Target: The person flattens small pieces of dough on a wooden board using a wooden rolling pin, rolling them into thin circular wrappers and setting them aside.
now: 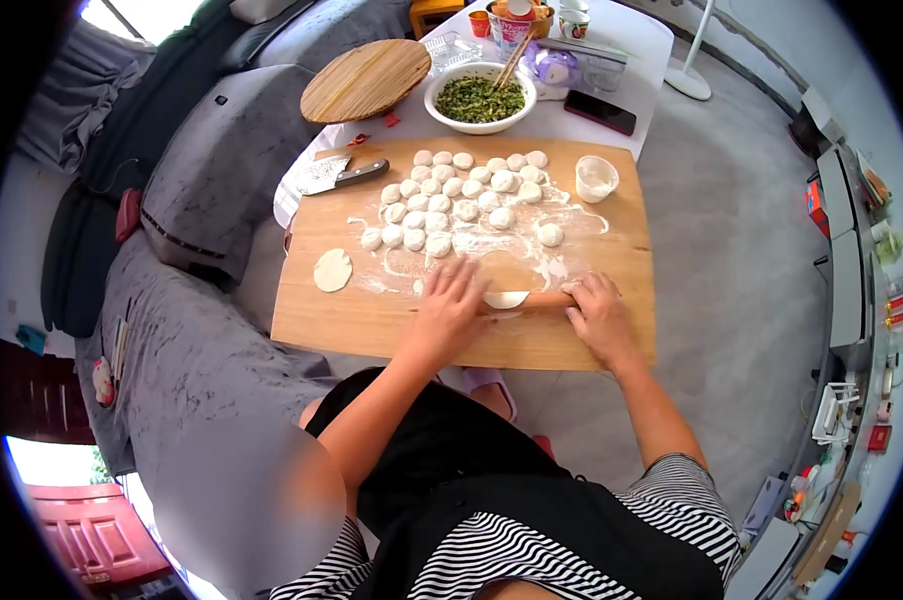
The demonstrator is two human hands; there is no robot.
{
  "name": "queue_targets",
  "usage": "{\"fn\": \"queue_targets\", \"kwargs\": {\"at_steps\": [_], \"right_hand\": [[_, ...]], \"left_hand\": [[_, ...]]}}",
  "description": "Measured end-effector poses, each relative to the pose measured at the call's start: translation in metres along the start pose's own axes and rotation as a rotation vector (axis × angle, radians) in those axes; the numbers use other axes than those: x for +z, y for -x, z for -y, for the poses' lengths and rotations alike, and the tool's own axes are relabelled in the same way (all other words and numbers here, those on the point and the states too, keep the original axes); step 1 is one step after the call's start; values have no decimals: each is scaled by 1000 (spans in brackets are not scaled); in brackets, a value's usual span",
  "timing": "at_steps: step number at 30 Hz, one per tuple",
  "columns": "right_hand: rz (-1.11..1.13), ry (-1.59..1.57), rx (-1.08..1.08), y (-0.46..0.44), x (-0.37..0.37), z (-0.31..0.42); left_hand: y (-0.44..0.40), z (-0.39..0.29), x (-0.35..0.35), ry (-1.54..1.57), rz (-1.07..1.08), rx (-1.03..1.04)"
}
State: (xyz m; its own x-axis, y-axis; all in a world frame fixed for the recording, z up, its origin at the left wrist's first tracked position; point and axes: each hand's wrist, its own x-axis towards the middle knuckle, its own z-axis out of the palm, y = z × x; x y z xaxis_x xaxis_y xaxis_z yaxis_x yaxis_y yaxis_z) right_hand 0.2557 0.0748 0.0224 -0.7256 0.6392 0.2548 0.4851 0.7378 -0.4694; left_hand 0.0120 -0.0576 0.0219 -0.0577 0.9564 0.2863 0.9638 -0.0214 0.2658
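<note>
Head view: rolling pin (pixel 549 300) crosses dough round (pixel 506 299) toward the board's (pixel 372 326) near edge; left hand (pixel 451 308) spread over one end, right hand (pixel 600 312) over the other, can't tell if curled, likely for even pressure; pin ends, palms hidden, left fingers blurred

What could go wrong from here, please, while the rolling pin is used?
The dough pieces sit close together, so some may stick. The plastic cup stands near the right edge of the board and might be knocked. The dough at the rolling pin could become uneven under unequal pressure.
</note>
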Motion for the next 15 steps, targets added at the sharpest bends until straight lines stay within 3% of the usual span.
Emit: {"fn": "queue_targets", "kwargs": {"at_steps": [5,9,11,12,14,15], "right_hand": [[-65,-12,-57,-7,11,-10],[-189,35,-130,-18,8,-9],[-210,58,-165,-22,6,-7],[-212,40,-202,-24,4,-5],[-214,31,-230,-24,1,-7],[-210,22,-243,-23,0,-9]], "left_hand": [[-28,-1,27,227,23,194],[-47,6,29,272,73,78],[-56,7,28,504,104,-233],[-60,11,26,508,106,-232],[-67,23,21,797,124,-591],[-66,30,23,804,128,-587]]}}
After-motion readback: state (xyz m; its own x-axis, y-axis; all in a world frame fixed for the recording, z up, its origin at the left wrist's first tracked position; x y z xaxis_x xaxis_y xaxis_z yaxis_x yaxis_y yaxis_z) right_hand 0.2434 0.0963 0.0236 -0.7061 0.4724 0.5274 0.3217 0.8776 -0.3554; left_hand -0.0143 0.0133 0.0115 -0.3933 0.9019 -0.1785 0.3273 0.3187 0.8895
